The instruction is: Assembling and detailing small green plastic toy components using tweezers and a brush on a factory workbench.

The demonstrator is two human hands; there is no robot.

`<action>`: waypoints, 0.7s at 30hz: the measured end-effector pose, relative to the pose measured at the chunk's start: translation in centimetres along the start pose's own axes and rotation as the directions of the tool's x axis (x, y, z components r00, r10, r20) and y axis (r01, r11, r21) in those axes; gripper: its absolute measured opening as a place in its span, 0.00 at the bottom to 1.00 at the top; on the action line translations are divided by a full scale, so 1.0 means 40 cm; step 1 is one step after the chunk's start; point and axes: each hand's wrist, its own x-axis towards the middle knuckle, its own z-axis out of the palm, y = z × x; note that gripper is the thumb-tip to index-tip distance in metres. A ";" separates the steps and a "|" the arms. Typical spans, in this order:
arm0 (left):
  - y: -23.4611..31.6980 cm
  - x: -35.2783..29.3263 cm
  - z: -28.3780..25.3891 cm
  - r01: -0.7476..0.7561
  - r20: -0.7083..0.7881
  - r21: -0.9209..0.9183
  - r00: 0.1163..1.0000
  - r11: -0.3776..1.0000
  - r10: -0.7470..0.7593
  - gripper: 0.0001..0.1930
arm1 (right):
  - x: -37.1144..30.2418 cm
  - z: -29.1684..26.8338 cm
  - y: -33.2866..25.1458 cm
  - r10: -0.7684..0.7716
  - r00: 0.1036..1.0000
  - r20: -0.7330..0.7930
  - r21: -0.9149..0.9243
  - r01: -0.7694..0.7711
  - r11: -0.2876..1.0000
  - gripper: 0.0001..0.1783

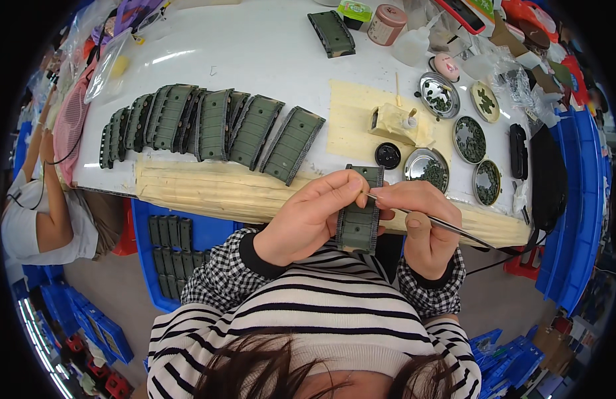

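Observation:
My left hand (311, 216) is closed round a dark green ribbed panel (358, 234), its fingertips showing past the far side. The panel stands in front of my chest, just off the table's near edge. In my right hand (424, 223) is a pair of slim metal tweezers (457, 230), their tip close to my left thumb over the panel's upper part. Whether the tip grips a small piece is too fine to make out. Beyond my hands, a similar green panel (293, 145) lies at the right end of a row of overlapping panels (215, 125).
Round tins of small green pieces (469, 139) stand at the right, beside a black cap (388, 155) and a tape-wrapped holder (401, 125). Another panel (332, 33) lies far back. A blue crate (145, 249) of panels sits below left. At the left is another person's arm (52, 193).

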 end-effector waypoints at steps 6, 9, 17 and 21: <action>0.002 -0.004 -0.003 0.046 -0.059 0.050 0.997 0.998 -0.043 0.14 | -0.007 0.010 -0.008 0.022 1.000 -0.009 -0.101 -0.023 0.995 0.12; 0.012 -0.004 0.023 0.034 -0.053 0.021 0.998 0.999 -0.033 0.13 | -0.007 0.014 -0.006 0.034 0.999 -0.018 -0.095 -0.036 0.995 0.11; 0.001 -0.002 0.006 0.022 -0.049 0.030 0.999 0.999 -0.020 0.14 | -0.019 0.028 0.023 0.068 0.976 -0.206 0.095 -0.049 0.994 0.15; 0.001 -0.008 0.030 -0.241 -0.117 0.128 0.960 0.962 0.256 0.29 | -0.017 0.006 0.038 0.167 0.919 -0.358 0.106 -0.138 0.985 0.19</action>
